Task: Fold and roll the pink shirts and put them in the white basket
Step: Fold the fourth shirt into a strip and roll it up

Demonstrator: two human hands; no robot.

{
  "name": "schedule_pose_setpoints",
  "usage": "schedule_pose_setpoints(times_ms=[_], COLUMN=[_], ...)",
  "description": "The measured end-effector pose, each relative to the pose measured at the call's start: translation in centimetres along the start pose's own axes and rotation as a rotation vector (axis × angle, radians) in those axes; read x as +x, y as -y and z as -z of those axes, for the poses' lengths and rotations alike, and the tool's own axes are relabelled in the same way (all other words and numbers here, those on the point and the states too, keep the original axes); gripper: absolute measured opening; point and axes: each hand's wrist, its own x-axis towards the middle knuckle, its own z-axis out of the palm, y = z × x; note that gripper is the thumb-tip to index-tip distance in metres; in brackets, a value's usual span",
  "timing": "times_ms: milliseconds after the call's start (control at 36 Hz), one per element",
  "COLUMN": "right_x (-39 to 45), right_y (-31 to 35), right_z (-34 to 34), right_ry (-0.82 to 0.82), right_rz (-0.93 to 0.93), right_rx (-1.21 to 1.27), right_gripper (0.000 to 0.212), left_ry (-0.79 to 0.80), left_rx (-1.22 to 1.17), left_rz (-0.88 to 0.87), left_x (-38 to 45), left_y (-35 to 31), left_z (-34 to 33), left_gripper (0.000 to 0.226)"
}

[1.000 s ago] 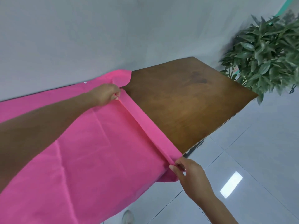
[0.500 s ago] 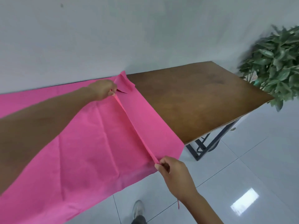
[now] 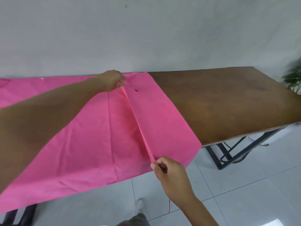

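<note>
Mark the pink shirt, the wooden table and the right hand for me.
pink shirt (image 3: 91,141): head view, flat panel left of the raised fold.
wooden table (image 3: 228,101): head view, bare top right of the shirt.
right hand (image 3: 171,175): head view, back of the hand pinching the fold's near end.

Your pinched crease in the pink shirt (image 3: 91,136) has shifted further from its right edge — the flap (image 3: 162,124) beyond it is much wider. Your left hand (image 3: 112,80) and right hand (image 3: 171,175) have pulled leftward; the shirt's far corner now seems flat on the desk (image 3: 228,103).
</note>
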Motion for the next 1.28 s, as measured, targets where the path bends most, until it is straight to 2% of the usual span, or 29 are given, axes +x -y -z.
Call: schedule_pose_setpoints(times_ms=[194,306,444,667,1000,1278], right_x=[-0.3,0.0,0.2,-0.3,-2.5,-4.3], right_y=[3.4,5.3,8.1,13.4,21.1,27.8], right_z=[-3.7,-6.0,-9.0,-15.1,-24.5,-30.8], right_ry=[0.091,0.113,0.129,0.161,0.214,0.230], right_rz=[0.040,0.054,0.078,0.085,0.116,0.158], right_rx=[0.015,0.037,0.047,0.088,0.112,0.134], right_gripper=[0.033,0.032,0.031,0.030,0.026,0.028], left_ry=[0.017,-0.004,-0.011,0.016,-0.015,-0.038], left_rx=[0.022,0.022,0.046,0.061,-0.004,0.039], left_rz=[0.054,0.095,0.083,0.076,0.087,0.078], left_x=[-4.3,-6.5,-9.2,-14.2,-23.0,-29.7], left_y=[3.4,5.7,8.7,14.1,21.8,27.5], left_z=[1.4,2.4,4.1,6.6,9.5,12.4], left_gripper=[0.003,0.010,0.014,0.009,0.008,0.007])
